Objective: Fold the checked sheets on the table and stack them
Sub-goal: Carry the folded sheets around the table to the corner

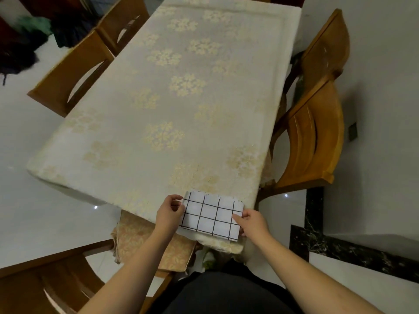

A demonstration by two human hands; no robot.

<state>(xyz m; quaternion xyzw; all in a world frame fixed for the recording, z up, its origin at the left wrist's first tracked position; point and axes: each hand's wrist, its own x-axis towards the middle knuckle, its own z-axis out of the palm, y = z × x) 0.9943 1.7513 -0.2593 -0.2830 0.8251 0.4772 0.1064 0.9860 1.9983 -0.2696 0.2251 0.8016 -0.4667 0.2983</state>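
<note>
A small folded white sheet with a black checked grid (212,214) lies at the near right corner of the table (172,105), which is covered by a cream cloth with a gold flower pattern. My left hand (170,211) pinches the sheet's left edge between thumb and fingers. My right hand (251,220) holds the right edge, thumb on top and fingers curled under it. The sheet's edges show more than one layer. No other checked sheet is in view.
Wooden chairs stand around the table: two at the left (74,73), two at the right (315,132), one at the near left (45,282). A patterned cloth (145,241) hangs below the near table edge. Dark clothes (27,41) lie on the floor far left.
</note>
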